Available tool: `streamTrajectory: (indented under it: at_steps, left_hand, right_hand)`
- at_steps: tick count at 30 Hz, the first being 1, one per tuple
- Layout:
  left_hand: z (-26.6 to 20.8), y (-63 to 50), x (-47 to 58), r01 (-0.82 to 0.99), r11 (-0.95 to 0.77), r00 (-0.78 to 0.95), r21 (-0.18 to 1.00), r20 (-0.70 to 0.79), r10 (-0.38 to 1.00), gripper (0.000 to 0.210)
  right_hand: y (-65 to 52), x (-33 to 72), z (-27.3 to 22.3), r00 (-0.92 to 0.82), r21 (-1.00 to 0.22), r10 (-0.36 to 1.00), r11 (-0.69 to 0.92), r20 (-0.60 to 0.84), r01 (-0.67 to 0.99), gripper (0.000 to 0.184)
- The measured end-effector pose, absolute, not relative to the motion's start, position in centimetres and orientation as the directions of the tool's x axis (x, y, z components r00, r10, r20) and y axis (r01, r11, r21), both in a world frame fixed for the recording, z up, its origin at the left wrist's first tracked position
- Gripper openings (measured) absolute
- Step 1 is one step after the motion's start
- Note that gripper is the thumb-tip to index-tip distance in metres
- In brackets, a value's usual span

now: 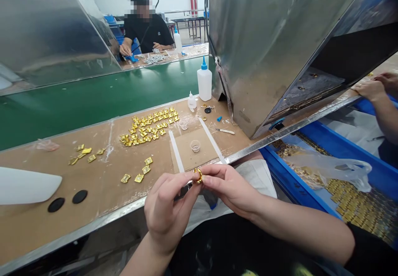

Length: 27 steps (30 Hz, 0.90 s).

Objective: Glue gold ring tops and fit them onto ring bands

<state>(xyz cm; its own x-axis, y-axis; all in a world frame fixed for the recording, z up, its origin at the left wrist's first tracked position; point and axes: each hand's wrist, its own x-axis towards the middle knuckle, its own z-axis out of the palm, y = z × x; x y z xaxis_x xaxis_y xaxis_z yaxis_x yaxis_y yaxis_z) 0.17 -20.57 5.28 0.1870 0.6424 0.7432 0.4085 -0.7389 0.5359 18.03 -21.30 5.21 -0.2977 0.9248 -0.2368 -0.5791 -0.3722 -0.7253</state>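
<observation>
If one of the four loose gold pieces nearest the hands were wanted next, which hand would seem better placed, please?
Probably the left hand: it is closer to those gold pieces than the right hand. Both touch the small gold piece, so the left would first have to let go.

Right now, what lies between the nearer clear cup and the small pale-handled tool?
In the head view, a white strip lies between the clear cup and the tool, with bare cardboard on the cup's side.
</observation>
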Motion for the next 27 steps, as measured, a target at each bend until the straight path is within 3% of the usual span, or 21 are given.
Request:
streamTrajectory:
  at_steps: [3, 8, 13, 18, 21, 24, 27]
  left_hand:
    - [5.3, -20.7, 0.2, 0.423, -0.717, 0.172, 0.555, 0.728, 0.664, 0.036]
    - [4.9, -20.8, 0.1, 0.381, -0.735, 0.151, 0.56, 0.747, 0.647, 0.054]
    - [5.0, -20.8, 0.3, 0.315, -0.694, 0.077, 0.648, 0.711, 0.699, 0.043]
    - [6.1, -20.7, 0.2, -0.022, -0.656, -0.01, 0.754, 0.656, 0.754, 0.036]
    - [6.6, -20.9, -0.3, 0.053, -0.68, -0.003, 0.731, 0.681, 0.732, 0.038]
    - [6.8, -21.3, -1.0, 0.146, -0.703, 0.08, 0.696, 0.7, 0.709, 0.046]
    - [6.7, -21.6, -1.6, 0.209, -0.751, 0.212, 0.626, 0.721, 0.66, 0.049]
  right_hand:
    - [-21.2, 18.1, 5.3, -0.284, -0.751, 0.933, -0.35, -0.223, -0.561, 0.037]
    - [-20.8, 18.1, 5.5, -0.266, -0.788, 0.945, -0.309, -0.19, -0.532, 0.035]
    - [-20.8, 18.5, 5.8, -0.281, -0.857, 0.955, -0.221, -0.093, -0.466, 0.031]
    - [-21.4, 19.3, 6.6, -0.292, -0.952, 0.941, 0.081, 0.17, -0.294, 0.032]
    - [-21.6, 19.6, 7.3, -0.252, -0.927, 0.894, 0.344, 0.372, -0.148, 0.039]
    - [-21.6, 19.7, 7.9, -0.2, -0.811, 0.79, 0.584, 0.58, -0.045, 0.045]
    - [-21.6, 19.5, 8.3, -0.189, -0.718, 0.701, 0.695, 0.688, -0.036, 0.044]
